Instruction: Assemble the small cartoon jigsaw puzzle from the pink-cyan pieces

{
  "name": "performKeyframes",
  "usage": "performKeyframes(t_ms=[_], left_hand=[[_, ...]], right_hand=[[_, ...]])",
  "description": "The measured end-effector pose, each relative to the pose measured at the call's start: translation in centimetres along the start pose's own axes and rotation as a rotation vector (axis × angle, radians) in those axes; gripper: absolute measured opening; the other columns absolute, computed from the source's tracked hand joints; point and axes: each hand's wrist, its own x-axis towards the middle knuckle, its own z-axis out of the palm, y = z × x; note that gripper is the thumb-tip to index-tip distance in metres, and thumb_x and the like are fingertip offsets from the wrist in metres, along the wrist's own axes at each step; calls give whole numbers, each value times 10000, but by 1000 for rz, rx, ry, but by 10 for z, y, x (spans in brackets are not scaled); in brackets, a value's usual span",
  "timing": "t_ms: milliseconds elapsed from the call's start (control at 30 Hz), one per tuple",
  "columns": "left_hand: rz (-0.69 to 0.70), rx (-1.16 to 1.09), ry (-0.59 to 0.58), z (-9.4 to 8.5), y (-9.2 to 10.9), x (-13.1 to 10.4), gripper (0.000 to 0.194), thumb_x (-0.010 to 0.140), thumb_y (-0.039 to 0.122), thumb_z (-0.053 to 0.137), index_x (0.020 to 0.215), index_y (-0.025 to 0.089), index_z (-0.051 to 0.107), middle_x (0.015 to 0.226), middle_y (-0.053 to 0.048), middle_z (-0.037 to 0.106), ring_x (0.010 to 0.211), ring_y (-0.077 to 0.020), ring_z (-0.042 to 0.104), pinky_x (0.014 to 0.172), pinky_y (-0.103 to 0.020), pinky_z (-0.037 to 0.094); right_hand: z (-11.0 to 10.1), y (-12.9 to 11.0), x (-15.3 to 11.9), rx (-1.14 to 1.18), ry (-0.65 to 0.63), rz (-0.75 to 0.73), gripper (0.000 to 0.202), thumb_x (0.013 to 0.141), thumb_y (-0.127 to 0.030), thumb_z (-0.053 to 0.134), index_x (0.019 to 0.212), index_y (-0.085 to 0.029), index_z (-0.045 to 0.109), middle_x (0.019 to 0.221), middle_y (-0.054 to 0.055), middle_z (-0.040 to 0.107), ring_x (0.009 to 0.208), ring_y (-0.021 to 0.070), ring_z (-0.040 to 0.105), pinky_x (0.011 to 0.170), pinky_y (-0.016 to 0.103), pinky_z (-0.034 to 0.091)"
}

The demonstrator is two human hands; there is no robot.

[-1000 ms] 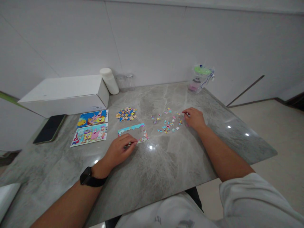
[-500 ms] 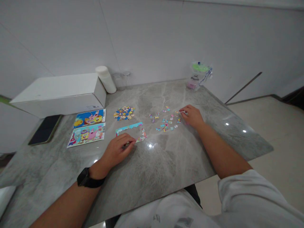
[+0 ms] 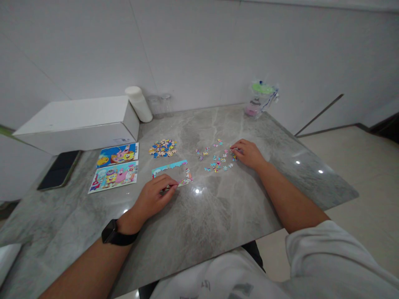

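A partly joined puzzle border (image 3: 170, 166) lies on the grey marble table (image 3: 205, 224). Over its lower edge rests my left hand (image 3: 157, 193), thumb and index finger pinched at the border; what is between them is too small to make out. My right hand (image 3: 247, 153) is at the right side of the loose puzzle pieces (image 3: 215, 158), fingertips closed together on or beside a small piece I cannot make out. A denser heap of blue and yellow pieces (image 3: 162, 148) sits behind the border. Two cartoon picture cards (image 3: 117, 155) (image 3: 114, 176) lie left of it.
At the far left a phone (image 3: 59, 169) lies in front of a long white box (image 3: 77, 120). Beside the box stand a white bottle (image 3: 139, 104) and two clear glasses (image 3: 166, 104). A plastic bag with green and pink contents (image 3: 261, 99) is at the back right.
My right hand has shifted slightly left, and its fingertips now cover pieces at the right edge of the loose group. My left hand is nearly unmoved.
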Motion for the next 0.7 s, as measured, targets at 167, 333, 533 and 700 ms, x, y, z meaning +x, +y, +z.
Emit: performKeyframes(t_ms=[167,333,533,700], left_hand=[[3,16,-13,0,-2,-1,155,1040,267,588,1001,208,726,897,-39,718,801,-164,670,757,-286,513],[-3,22,-17,-1,-1,-1,159,1039,272,586,991,209,724,889,-37,719,798,-167,668,746,-291,512],[9,8,-5,-2,4,2,154,1040,261,586,983,208,720,878,-29,717,794,-162,671,744,-286,515],[-1,7,-11,-1,2,0,157,1043,268,586,990,208,722,894,-36,717,803,-161,671,751,-290,520]], right_hand=[[-1,-5,0,15,-5,-55,228,981,-291,632,1077,-220,827,1075,96,771,951,230,712,905,358,532],[3,0,0,24,-25,-83,272,947,-182,611,1100,-237,829,1085,95,768,971,235,709,926,371,539],[5,3,0,26,-24,-112,332,911,-125,584,1101,-233,834,1065,97,766,950,234,707,913,376,543],[3,-4,0,97,-43,-227,299,920,-187,600,1102,-238,831,1060,91,770,957,226,710,912,364,540]])
